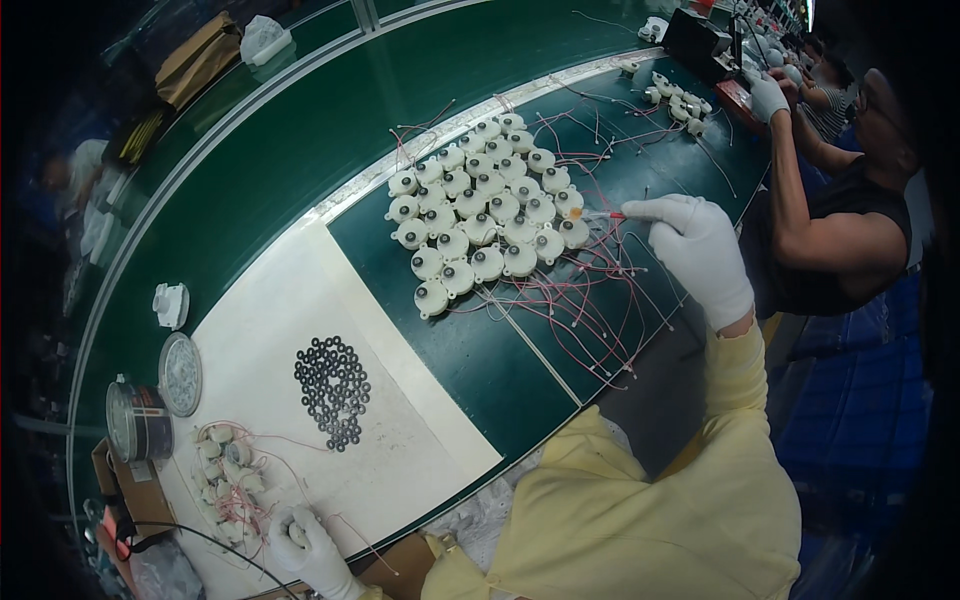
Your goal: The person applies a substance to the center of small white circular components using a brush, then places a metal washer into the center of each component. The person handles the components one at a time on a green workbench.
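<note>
My right hand [700,255], in a white glove, pinches a thin brush-like tool [616,215] with a red handle and yellowish tip. Its tip is at the right edge of a block of cream round motors [487,264], set out in rows with black pieces on top. Pink and white wires [585,310] trail from the motors. At the lower left, my gloved left hand [308,555] has its fingers curled; what they hold, if anything, is unclear. Beside it lies a heap of wired motors [232,470]. Small black rings [333,390] are spread on the white sheet [400,430].
Along the left edge stand a tub [138,420], a round lid-like dish [180,375] and a cardboard box [135,490]. A green belt [400,75] runs behind a metal rail. More motors [680,100] lie far right, near a co-worker [840,200] wearing white gloves.
</note>
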A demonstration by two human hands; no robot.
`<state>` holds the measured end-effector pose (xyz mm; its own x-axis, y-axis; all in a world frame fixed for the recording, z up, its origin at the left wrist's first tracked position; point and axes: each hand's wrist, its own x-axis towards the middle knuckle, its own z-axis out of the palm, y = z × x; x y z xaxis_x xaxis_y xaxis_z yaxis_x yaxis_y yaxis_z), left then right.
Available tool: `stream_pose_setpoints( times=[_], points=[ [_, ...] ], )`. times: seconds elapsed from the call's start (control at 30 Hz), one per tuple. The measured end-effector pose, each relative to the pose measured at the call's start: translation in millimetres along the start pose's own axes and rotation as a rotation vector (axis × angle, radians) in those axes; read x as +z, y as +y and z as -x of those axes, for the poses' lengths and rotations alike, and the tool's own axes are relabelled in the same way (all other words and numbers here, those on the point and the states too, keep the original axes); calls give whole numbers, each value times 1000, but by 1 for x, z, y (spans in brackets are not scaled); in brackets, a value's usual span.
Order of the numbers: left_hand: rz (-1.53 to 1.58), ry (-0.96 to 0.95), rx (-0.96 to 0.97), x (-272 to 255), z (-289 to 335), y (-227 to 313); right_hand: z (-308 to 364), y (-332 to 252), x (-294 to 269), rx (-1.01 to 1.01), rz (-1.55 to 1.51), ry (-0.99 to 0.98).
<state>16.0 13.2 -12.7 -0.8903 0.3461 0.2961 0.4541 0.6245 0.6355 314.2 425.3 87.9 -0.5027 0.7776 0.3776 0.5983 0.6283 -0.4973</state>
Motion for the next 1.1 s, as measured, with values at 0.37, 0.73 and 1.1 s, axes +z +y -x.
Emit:
stream_pose_setpoints(
  times=[0.37,0.73,1.1],
  points=[
    [-14,4,5,0,1,-3,-4,-5,-1,72,8,-105],
    [-27,-7,26,0,1,0,-7,-1,4,-20,58,-71],
    [-30,10,32,0,0,1,-12,-1,-5,-62,102,-94]
  ],
)
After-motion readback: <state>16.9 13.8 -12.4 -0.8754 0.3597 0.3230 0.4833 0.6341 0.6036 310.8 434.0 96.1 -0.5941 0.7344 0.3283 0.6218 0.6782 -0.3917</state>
